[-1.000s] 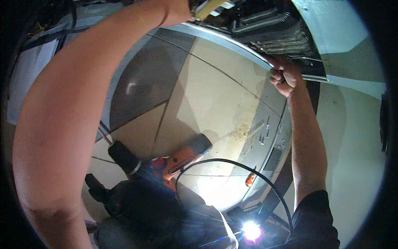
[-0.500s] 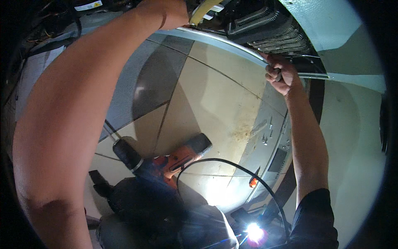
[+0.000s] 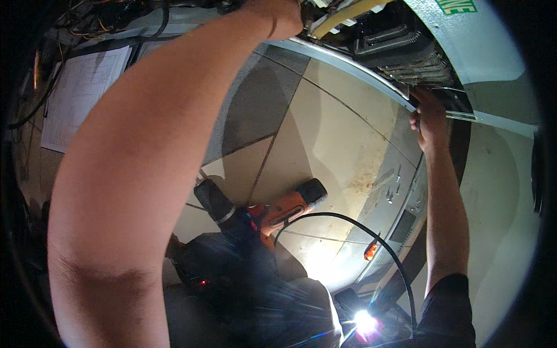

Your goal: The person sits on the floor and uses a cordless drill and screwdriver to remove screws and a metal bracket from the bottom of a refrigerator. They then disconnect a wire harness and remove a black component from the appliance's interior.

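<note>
My left arm reaches up to the top of the view, with my left hand (image 3: 284,18) beside a yellow strip (image 3: 345,16) and wiring in a machine's opening. Its fingers are hidden. On the right, my right hand (image 3: 431,122) is at the lower edge of the opening, by the end of a curved pale metal rail (image 3: 348,62). One or more of its fingers reach up over the edge. The others are curled around something small and dark that I cannot make out. Black ribbed coils (image 3: 400,49) lie inside the opening between my hands.
An orange and black cordless drill (image 3: 284,210) lies below on the tiled floor. Several screws (image 3: 390,196) and an orange-handled tool (image 3: 370,250) lie to its right. A bright lamp (image 3: 365,322), a black cable (image 3: 371,229) and printed papers (image 3: 87,87) are around.
The view has shifted left, so more of the papers shows. My right hand has changed its grip: from a closed fist at the rail to a finger reaching up over the edge.
</note>
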The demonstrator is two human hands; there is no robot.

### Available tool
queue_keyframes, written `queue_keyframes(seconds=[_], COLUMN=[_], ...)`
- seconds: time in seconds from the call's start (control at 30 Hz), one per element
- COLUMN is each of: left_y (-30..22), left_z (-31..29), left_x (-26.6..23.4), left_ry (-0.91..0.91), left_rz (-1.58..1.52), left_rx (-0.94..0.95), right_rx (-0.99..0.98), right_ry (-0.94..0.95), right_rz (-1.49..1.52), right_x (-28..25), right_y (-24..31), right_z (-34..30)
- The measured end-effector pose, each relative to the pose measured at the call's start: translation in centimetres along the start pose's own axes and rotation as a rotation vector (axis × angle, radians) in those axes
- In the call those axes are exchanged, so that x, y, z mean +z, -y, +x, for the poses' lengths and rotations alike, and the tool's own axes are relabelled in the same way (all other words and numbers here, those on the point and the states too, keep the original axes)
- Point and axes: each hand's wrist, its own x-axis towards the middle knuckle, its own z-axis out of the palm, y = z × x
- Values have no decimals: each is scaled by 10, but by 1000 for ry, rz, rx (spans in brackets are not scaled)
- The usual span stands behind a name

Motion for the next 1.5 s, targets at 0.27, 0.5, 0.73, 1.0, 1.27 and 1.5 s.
queue_keyframes(seconds=[0.27,0.5,0.73,1.0,1.27,1.5], left_y=[-9,-25,-30,-30,-29,-13], left_z=[-19,-97,-96,-90,-74,-73], left_x=[8,-1,-25,-19,-26,-47], left_ry=[-313,-453,-165,-79,-33,158], left_rz=[-721,-569,-604,-550,-504,-753], left_rx=[-288,-47,-86,-67,-36,-105], right_rx=[551,542,530,251,-139,-335], right_ry=[210,218,-9,-112,-406,-316], right_rz=[940,856,568,810,135,-180], right_x=[21,59,60,63,19,17], right_y=[-83,-91,-68,-54,-47,-49], right_z=[-119,-202,-200,-131,7,53])
